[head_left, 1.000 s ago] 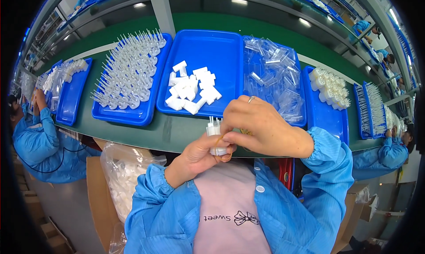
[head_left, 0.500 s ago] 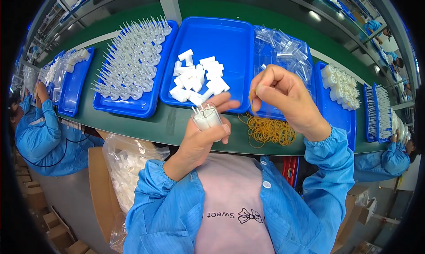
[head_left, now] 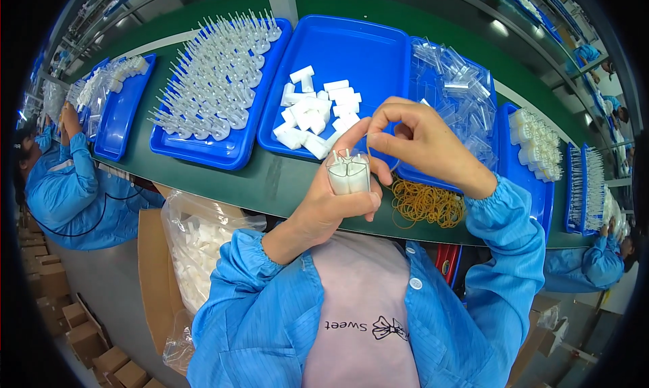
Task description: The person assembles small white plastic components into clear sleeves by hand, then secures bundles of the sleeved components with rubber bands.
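Observation:
My left hand (head_left: 331,205) is closed around a bundle of clear plastic sleeves with white cylinders inside (head_left: 349,176), thin prongs showing at its top. Close by on the right, my right hand (head_left: 416,141) pinches a thin yellowish rubber band (head_left: 369,148) between thumb and fingertips, beside the left fingers. Whether the band touches the bundle I cannot tell. A heap of yellow-brown rubber bands (head_left: 429,204) lies on the green table below my right hand. Behind my left hand, loose white cylinders (head_left: 311,112) are piled in a blue tray (head_left: 362,50).
A tray of clear stemmed parts (head_left: 213,83) stands left, one of clear plastic sleeves (head_left: 460,90) right. Farther right are bundled white parts (head_left: 535,144). A bag of white pieces (head_left: 193,246) sits in a carton below the table edge. Co-workers (head_left: 67,205) sit at both sides.
My right hand has come down and left with the rubber band, close to my left hand. The bundle now stands more upright. The whole view has shifted slightly.

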A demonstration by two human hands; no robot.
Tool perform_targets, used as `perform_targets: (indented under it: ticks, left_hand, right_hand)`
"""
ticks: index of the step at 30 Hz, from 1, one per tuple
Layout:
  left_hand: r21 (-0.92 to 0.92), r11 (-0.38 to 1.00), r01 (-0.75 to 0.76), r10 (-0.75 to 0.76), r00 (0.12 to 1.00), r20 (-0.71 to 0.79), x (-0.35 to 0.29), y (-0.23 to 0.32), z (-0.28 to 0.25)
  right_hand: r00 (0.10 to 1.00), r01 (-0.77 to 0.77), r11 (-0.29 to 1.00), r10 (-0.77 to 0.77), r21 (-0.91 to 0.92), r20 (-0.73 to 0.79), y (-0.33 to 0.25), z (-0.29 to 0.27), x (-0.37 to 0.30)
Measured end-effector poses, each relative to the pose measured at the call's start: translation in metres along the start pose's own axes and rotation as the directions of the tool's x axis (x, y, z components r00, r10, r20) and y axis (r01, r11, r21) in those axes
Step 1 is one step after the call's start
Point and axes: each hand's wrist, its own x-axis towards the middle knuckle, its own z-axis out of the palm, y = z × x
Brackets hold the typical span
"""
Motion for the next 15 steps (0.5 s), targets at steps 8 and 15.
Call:
perform_targets:
  ticks: [8,15]
  left_hand:
    - [0.109,0.968,0.226,-0.225,0.974,-0.027,0.026,-0.036,-0.011]
    - [0.242,0.967,0.075,-0.055,0.995,-0.086,0.022,-0.026,0.008]
  right_hand:
    - [0.939,0.295,0.852,-0.342,-0.432,-0.034,-0.007,0.011,0.034]
    - [0.841,0.526,0.497,-0.426,-0.690,0.334,-0.044,0.038,-0.013]
